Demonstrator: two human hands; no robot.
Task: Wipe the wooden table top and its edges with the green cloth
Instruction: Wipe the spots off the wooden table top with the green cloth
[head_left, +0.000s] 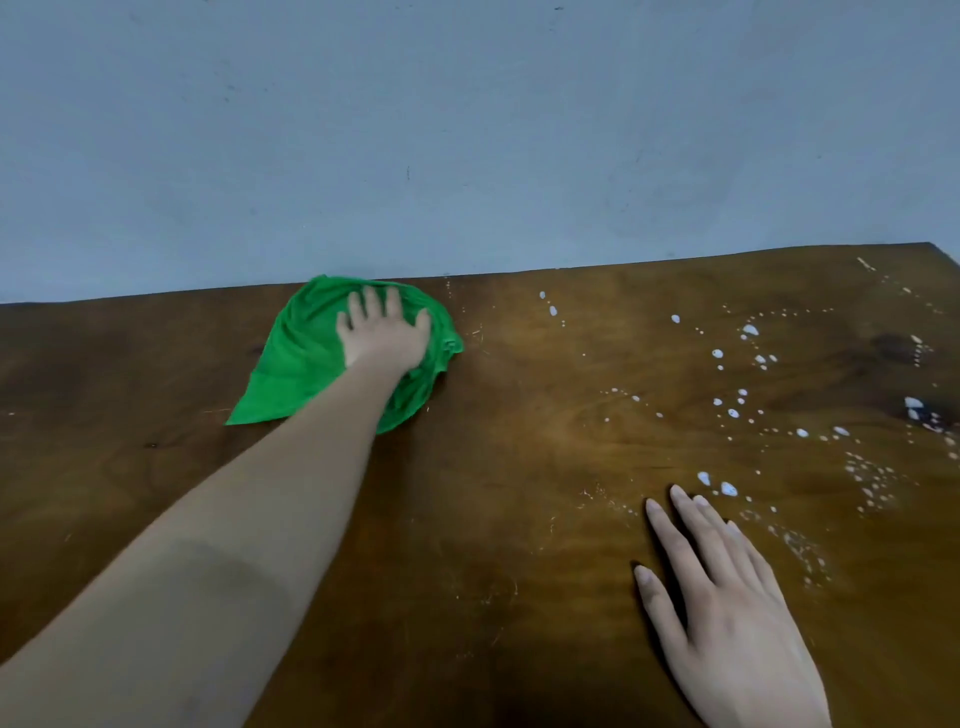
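Bracing low right in the frame, the right hand (727, 613) is lying flat and empty on the table (519, 519), likely steadying the reach. At upper centre the cloth (306, 358) is lying bunched against the far edge, under the left hand (384, 338), whose fingers (371, 306) are pressing it down, spread. White droplets (748, 405) are dotting the right side, unwiped.

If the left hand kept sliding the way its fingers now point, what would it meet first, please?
Most likely the wall. The left hand presses the green cloth flat beside the table's far edge, fingers aimed at it. The table seems to stand against the wall, though any gap is unclear.
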